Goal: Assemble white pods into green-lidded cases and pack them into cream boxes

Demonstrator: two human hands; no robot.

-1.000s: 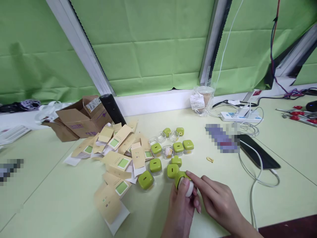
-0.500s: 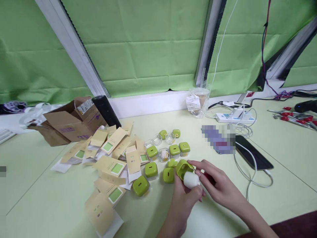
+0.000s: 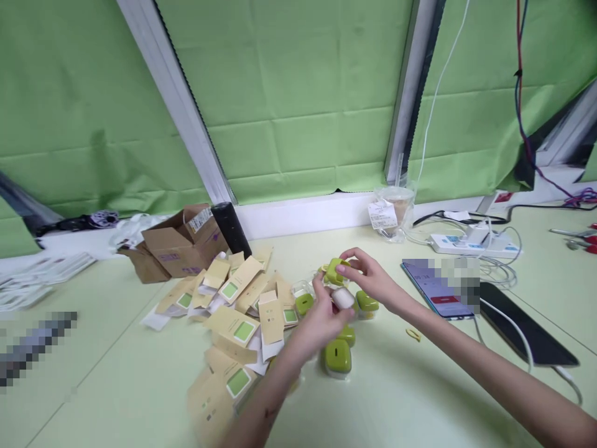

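One green-lidded box [image 3: 337,356] stands in front on the counter [image 3: 382,398]; one yellow loop [image 3: 413,335] lies rightward. The left hand [image 3: 323,320] grips one white case [image 3: 342,298], the right hand [image 3: 370,277] one green cover [image 3: 336,272] just beyond. Two phones [image 3: 545,346] lie right; farther back, one cup [image 3: 404,208].

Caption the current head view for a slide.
The left hand holds a white piece and the right hand a green cover, over a table with green-topped cases and tan packets.

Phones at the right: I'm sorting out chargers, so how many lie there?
2: the lit phone, partly pixelated, and the black phone just right of it. None there looks hidden.
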